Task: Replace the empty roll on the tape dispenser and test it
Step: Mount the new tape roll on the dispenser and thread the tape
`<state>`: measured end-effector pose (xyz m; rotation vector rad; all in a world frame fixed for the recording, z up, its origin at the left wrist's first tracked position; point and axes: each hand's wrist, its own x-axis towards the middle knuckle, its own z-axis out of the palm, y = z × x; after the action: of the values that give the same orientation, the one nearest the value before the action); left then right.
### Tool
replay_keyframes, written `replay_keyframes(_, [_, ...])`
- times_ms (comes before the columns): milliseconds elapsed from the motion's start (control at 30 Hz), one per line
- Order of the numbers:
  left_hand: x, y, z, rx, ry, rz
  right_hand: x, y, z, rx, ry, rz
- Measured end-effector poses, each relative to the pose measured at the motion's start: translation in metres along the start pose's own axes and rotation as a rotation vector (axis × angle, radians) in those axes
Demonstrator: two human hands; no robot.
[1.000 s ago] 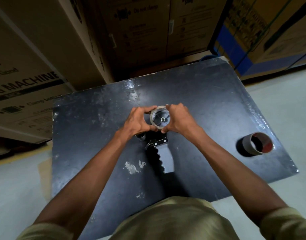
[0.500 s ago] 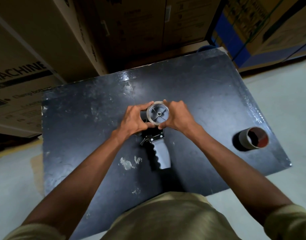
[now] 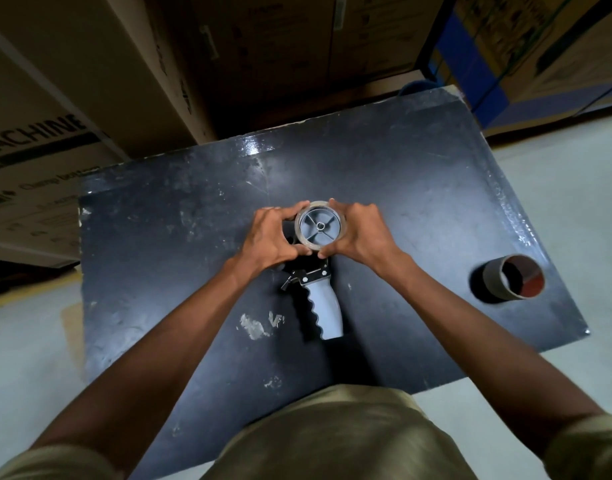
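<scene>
We see a tape dispenser (image 3: 316, 271) lying flat in the middle of a black table (image 3: 159, 271), with its gray wavy handle (image 3: 323, 315) pointing toward the person. A clear roll of tape (image 3: 317, 227) sits on the gray wheel at the far end of the dispenser. The left hand (image 3: 270, 237) curls its fingers and thumb around the left side of the roll. The right hand (image 3: 361, 233) curls around the right side the same way. An empty brown cardboard roll (image 3: 505, 280) lies on its side near the right edge of the table, well apart from the dispenser. Big cardboard boxes (image 3: 72, 98) stand behind the table.
</scene>
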<state>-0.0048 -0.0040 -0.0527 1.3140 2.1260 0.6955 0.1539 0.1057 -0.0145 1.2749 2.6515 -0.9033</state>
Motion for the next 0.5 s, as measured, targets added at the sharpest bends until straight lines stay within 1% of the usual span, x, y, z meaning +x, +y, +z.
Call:
replay_keyframes(267, [0.0059, -0.0098, 0.0069, 0.065, -0.007, -0.005, 0.0020, 0.0012, 0.0018, 0.013, -0.001, -0.001])
replay_keyframes(500, [0.0068, -0.0075, 0.0075, 0.067, 0.004, 0.022, 0.0005, 0.0010, 0.0029, 0.025, 0.001, 0.001])
